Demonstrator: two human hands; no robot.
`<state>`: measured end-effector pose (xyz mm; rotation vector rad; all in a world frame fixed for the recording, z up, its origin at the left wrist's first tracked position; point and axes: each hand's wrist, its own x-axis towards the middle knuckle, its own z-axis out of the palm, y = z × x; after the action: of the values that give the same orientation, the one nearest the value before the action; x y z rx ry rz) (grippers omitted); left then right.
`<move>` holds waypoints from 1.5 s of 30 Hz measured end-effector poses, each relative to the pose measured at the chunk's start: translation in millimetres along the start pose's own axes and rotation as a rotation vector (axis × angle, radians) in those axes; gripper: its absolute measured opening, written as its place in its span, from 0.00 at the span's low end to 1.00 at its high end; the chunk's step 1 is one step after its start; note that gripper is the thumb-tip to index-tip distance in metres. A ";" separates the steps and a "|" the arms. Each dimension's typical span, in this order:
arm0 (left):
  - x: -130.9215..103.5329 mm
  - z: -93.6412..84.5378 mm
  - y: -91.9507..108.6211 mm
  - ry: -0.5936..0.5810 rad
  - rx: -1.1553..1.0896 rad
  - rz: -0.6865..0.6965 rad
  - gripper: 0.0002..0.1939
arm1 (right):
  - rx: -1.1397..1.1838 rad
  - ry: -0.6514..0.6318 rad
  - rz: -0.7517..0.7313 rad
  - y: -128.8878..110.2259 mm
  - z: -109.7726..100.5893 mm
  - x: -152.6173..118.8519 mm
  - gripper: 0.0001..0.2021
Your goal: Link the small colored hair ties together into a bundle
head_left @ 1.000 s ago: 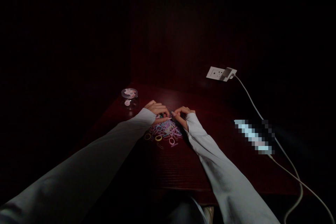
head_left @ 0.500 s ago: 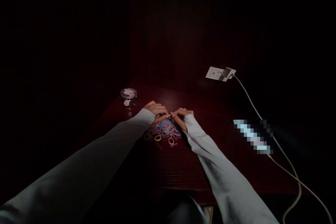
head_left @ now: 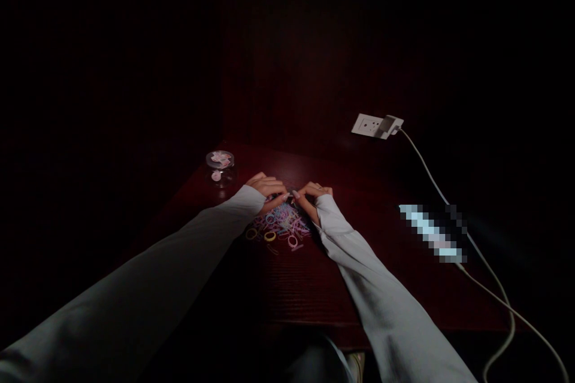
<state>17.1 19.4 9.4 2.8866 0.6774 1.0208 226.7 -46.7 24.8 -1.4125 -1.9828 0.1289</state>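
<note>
Over a pile of small coloured hair ties [head_left: 284, 219], my left hand [head_left: 268, 187] comes in from the left with its thumb and fingertips pinched together. My right hand [head_left: 313, 196] mirrors it from the right, also in a pinch. The two sets of fingertips nearly meet; whatever lies between them is too small and dark to make out. A yellow hair tie [head_left: 269, 236] and a pink hair tie [head_left: 293, 242] lie at the near edge of the pile. Part of the pile is hidden behind my left hand and sleeve.
A clear jar [head_left: 220, 169] with a pink pattern stands left on the dark red table [head_left: 305, 287]. To the right lies a blurred-out, lit device [head_left: 431, 233] with a cable [head_left: 487, 299]. On the back wall, a charger [head_left: 392, 126] sits in a white socket [head_left: 366, 125].
My right hand has shifted very slightly to the right, so the fingertips of the two hands are a touch farther apart. The pile, jar and device look the same.
</note>
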 end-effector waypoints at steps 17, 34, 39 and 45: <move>2.9 16.6 -14.9 0.098 0.097 0.039 0.17 | -0.128 0.038 -0.018 12.5 13.5 5.6 0.15; 2.8 6.8 -11.8 0.114 0.065 0.019 0.16 | -0.367 0.311 0.073 19.4 1.2 4.8 0.11; 2.3 11.4 -14.1 0.105 0.074 0.017 0.16 | -0.335 0.244 -0.041 13.0 1.1 2.9 0.12; 1.3 18.6 -15.3 0.114 0.061 0.022 0.17 | -0.153 -0.044 -0.234 9.9 -3.0 -0.4 0.12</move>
<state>23.1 36.3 -6.7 2.9115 0.6956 1.1960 236.4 -44.0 22.4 -1.2666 -2.2175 -0.0992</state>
